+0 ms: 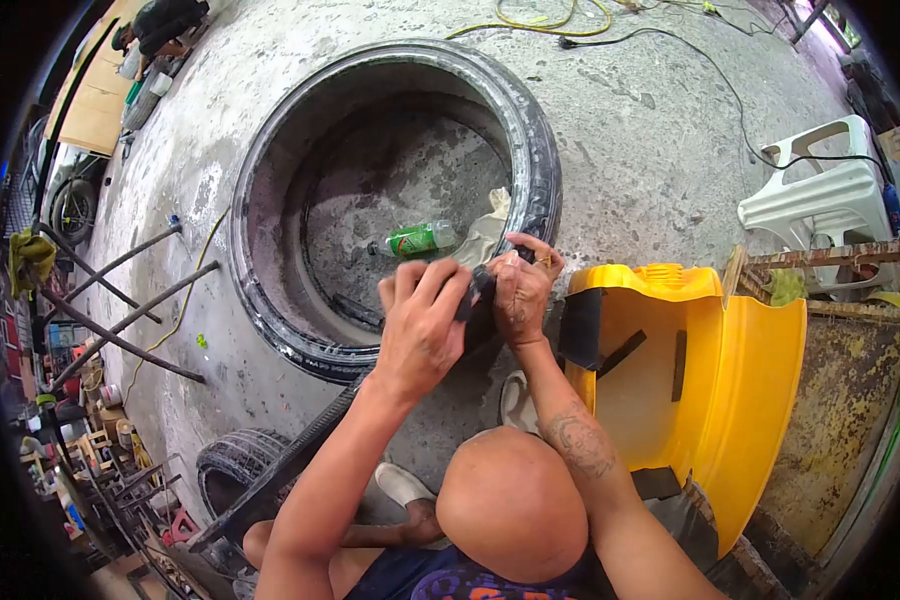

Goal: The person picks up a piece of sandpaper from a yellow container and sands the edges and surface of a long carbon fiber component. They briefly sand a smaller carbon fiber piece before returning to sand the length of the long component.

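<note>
My left hand (420, 325) is closed, fingers curled around a small dark piece (478, 290) that looks black; its kind is hard to make out. My right hand (522, 292) grips the other end of it, thumb and fingers pinched together, with a ring on one finger. Both hands are close together over the near right rim of a large tire (255, 290) lying flat on the floor. Inside the tire lie a green-labelled plastic bottle (418, 239) and a pale cloth (485, 232). A long black strip (300, 445) slants beneath my left forearm.
A yellow plastic shell (725, 400) stands at right, beside a rusty-edged metal panel (850, 400). Behind it is a white plastic stool (825, 190). Crossed metal legs (120, 325) and a smaller tire (235, 465) are at left. A cable (720, 85) crosses the floor; another person (160, 25) crouches far left.
</note>
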Available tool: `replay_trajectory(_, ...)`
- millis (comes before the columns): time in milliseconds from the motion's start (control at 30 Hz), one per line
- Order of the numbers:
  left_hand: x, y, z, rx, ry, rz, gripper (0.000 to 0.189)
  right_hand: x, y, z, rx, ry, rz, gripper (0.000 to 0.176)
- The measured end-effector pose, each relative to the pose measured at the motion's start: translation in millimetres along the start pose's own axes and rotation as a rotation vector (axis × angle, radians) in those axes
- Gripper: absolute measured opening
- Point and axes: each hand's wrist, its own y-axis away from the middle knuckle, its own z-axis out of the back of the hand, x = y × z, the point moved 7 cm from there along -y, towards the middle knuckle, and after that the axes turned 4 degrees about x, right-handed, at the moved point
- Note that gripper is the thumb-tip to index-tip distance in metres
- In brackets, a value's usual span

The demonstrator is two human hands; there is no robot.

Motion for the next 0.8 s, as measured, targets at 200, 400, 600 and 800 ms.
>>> replay_trajectory(200,-3.8,3.5,0.4,-0.021,-0.003,-0.018,0.048,4.0,1.0,-1.7,0.020,0.013,-0.012,0.046)
replay_trajectory(400,-5.6,-7.7,-4.9,-0.003,-0.006,-0.007,0.048,5.2,-0.2,-0.5,0.010,-0.024,-0.011,0.044)
replay_trajectory(600,-6.6,-11.9,-5.7,0.022,-0.013,0.010,0.038,2.8,-0.3,-1.7,0.013,0.014,-0.008,0.045)
replay_trajectory(800,39.9,3.7,15.0,-0.200,0.274,0.251,0.032,-2.2,3.1,-3.4,0.013,0.022,-0.002,0.044)
